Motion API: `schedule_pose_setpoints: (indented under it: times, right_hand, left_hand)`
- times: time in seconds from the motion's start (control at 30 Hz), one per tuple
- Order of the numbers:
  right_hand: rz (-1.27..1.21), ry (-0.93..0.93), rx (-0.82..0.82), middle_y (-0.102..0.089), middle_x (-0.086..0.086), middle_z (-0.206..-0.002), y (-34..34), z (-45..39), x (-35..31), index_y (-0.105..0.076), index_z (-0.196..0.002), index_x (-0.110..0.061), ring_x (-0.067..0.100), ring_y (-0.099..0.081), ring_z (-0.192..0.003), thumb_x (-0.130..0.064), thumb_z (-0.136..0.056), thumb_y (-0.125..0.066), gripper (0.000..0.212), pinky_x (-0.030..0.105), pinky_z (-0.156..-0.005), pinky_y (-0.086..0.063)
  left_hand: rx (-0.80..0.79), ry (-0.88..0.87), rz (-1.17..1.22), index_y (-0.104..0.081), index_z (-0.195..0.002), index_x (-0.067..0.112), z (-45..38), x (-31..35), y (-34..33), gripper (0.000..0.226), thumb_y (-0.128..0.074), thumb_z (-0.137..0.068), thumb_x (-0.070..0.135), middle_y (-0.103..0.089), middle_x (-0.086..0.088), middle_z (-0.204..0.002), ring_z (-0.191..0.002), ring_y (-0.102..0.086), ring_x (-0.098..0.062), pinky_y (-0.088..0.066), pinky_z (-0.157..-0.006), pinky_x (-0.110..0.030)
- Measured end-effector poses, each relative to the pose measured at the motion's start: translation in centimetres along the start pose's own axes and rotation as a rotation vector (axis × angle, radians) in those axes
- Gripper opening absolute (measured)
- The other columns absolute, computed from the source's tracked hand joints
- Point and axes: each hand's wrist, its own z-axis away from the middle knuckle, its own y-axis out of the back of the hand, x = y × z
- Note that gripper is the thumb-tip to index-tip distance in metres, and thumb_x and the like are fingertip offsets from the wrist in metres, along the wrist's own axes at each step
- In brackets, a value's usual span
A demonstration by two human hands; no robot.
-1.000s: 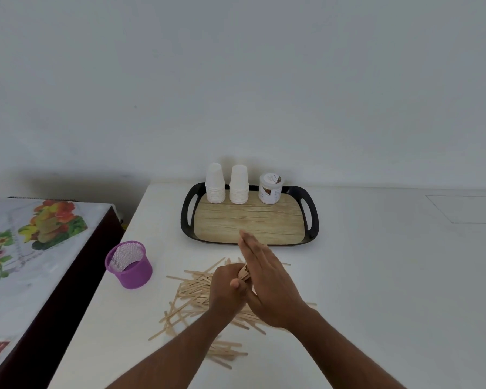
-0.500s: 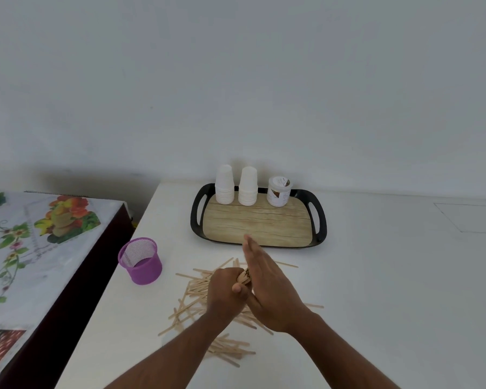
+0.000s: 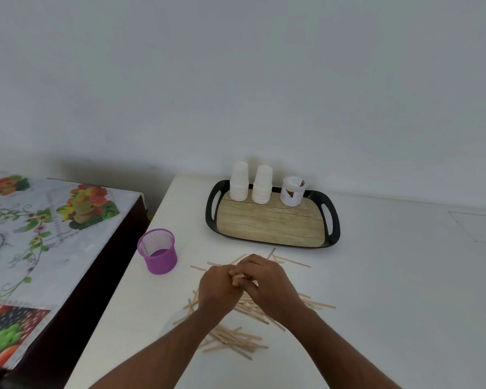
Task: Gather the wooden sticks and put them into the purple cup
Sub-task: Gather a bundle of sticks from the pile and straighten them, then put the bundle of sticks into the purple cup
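Nearest me, loose wooden sticks (image 3: 233, 339) lie scattered on the white table (image 3: 390, 290). Just above that heap I see my left hand (image 3: 218, 289) and right hand (image 3: 270, 284) meeting, fingers curled and pressed together around a small bundle of sticks (image 3: 237, 275), only its tips showing between them. The purple cup (image 3: 157, 251) stands upright to the left, apart from the pile and hands. Farther back sits a tray (image 3: 272, 220) with two stacks of white cups (image 3: 250, 186) and a jar (image 3: 291, 191) along its far edge.

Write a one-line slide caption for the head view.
Both hands, left hand and right hand, clasp a bundle above scattered wooden sticks; empty purple cup waits left.
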Motion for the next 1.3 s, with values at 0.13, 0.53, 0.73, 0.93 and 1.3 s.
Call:
schedule_pose_setpoints:
  times: [0.13, 0.53, 0.73, 0.93, 1.3]
  right_hand:
    - [-0.046, -0.081, 0.020, -0.076, -0.010, -0.096, -0.8, -0.7, -0.3, -0.082, -0.097, -0.022, 0.005, -0.069, -0.090, -0.016, -0.089, -0.077, 0.011, 0.035, -0.087, -0.057]
    - [-0.140, -0.323, 0.134, -0.080, -0.010, -0.085, -1.9, -2.9, -1.1, -0.084, -0.093, -0.020, 0.003, -0.074, -0.081, -0.007, -0.077, -0.087, 0.020, 0.031, -0.082, -0.061]
    - [-0.204, -0.497, 0.157, -0.079, -0.010, -0.079, -1.7, -4.3, -1.2, -0.084, -0.091, -0.019, 0.000, -0.074, -0.077, -0.004, -0.077, -0.087, 0.020, 0.021, -0.083, -0.060]
    - [-0.283, -0.551, 0.256, -0.080, -0.006, -0.079, -1.6, -6.6, -1.7, -0.084, -0.092, -0.014, 0.010, -0.076, -0.078, -0.003, -0.079, -0.086, 0.017, 0.019, -0.076, -0.061]
    - [0.044, -0.073, 0.305, -0.080, -0.002, -0.092, -6.6, -14.3, -7.3, -0.083, -0.096, -0.012, 0.008, -0.072, -0.081, -0.005, -0.081, -0.083, 0.016, 0.020, -0.078, -0.056]
  left_hand:
    - [-0.009, 0.016, -0.038, -0.046, -0.055, 0.025, -0.1, -1.1, 0.6, 0.023, -0.052, -0.076, 0.030, -0.049, 0.008, -0.049, -0.048, -0.047, -0.012, -0.028, -0.046, -0.023]
    - [0.055, -0.034, -0.043, -0.061, -0.076, 0.025, -0.9, -6.3, 2.3, 0.034, -0.057, -0.074, 0.058, -0.061, 0.009, -0.065, -0.059, -0.057, -0.012, -0.034, -0.049, -0.024]
    - [-0.019, 0.019, 0.125, -0.057, -0.105, 0.040, -0.5, -9.5, 3.6, 0.044, -0.074, -0.072, 0.064, -0.063, 0.019, -0.075, -0.065, -0.061, -0.002, -0.039, -0.055, -0.014]
    - [0.133, -0.041, 0.002, -0.063, -0.107, 0.034, 2.3, -15.4, 3.6, 0.037, -0.073, -0.079, 0.056, -0.059, 0.020, -0.099, -0.096, -0.057, -0.006, -0.050, -0.076, -0.023]
    - [0.176, -0.152, -0.152, -0.063, -0.131, 0.011, 4.2, -20.2, 4.4, 0.059, -0.039, -0.099, 0.055, -0.062, -0.008, -0.135, -0.128, -0.058, -0.024, -0.046, -0.110, -0.038]
